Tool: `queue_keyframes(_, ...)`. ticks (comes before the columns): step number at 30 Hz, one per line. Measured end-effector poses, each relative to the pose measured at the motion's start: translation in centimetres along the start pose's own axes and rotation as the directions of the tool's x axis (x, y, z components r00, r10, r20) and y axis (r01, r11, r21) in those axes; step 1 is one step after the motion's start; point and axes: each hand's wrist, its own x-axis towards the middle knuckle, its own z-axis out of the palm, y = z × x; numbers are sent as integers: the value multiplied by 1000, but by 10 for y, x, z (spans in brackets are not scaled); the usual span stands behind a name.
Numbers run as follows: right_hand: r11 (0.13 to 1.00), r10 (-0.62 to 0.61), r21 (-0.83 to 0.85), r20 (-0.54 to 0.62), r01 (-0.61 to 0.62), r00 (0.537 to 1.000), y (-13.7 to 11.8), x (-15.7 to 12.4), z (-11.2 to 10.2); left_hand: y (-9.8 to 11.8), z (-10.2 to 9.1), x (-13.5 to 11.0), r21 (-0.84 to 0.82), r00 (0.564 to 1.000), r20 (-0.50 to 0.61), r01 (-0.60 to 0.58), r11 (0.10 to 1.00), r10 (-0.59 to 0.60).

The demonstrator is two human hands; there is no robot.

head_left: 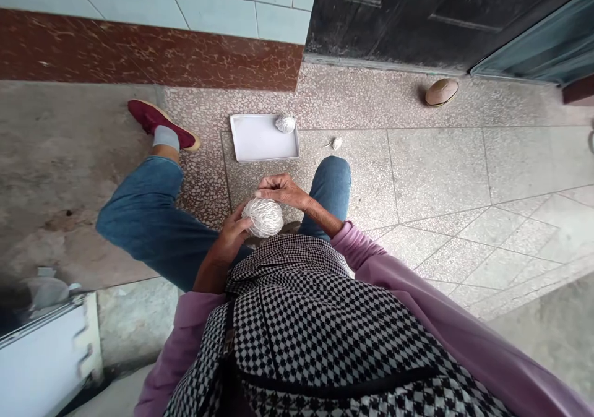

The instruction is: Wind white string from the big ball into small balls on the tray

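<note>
A large ball of white yarn [263,218] rests in my left hand [233,230], held close in front of my lap with the thumb across its side. My right hand [281,191] is closed in a pinch at the ball's upper edge, on the yarn; the strand itself is too thin to make out between the fingertips. Beyond my hands, a smaller white yarn ball [285,124] sits in the right end of a shallow white tray [257,138] on the floor. To the right of the tray lies a tiny white yarn bundle [336,143] with a loose thin strand.
My knees [331,185] spread to either side of the ball. A tiled wall [223,8] with a brown base strip and a dark door [399,21] stand ahead. A brown rounded object [442,92] lies near the door. At lower left is a white panel-like object [46,361].
</note>
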Motion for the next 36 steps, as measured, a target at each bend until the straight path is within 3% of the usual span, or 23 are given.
queue_keyframes(5, 998, 62, 10, 16, -62, 998, 16, -4, 9, 9, 4, -4, -25, 971, 191, 148, 989, -141)
queue_keyframes(9, 997, 72, 30, 16, -72, 997, 26, -1, -1, 11, 8, -3, -5, 967, 183, 183, 983, -179)
queue_keyframes(13, 986, 160, -31, -83, -163, 984, 33, -6, -13, 9, 8, 3, -178, 997, 46, 76, 981, -68)
queue_keyframes(16, 975, 166, -143, -57, -173, 984, 37, -21, -7, 11, 5, 8, -261, 992, -126, -41, 965, 8)
queue_keyframes(19, 965, 107, -243, 8, -102, 994, 36, -43, 14, 12, 3, 11, -200, 953, -300, -109, 974, 45)
queue_keyframes(22, 961, 77, -272, 108, -45, 991, 19, -63, 34, 13, 1, 12, -130, 915, -396, -136, 982, 74)
queue_keyframes(26, 940, 24, -341, 167, 35, 986, -21, -69, 32, 18, 0, 14, 147, 879, -464, -47, 988, 111)
queue_keyframes(28, 910, -42, -402, 149, 100, 988, -36, -59, 19, 20, 1, 15, 296, 885, -445, 4, 955, 135)
queue_keyframes(31, 874, -127, -461, 88, 153, 988, -42, -31, -6, 21, 6, 12, 366, 940, -320, 8, 930, 118)
queue_keyframes(36, 960, -85, -263, 28, 90, 996, -9, 6, -26, 21, 13, -2, 59, 994, -104, -6, 998, 13)
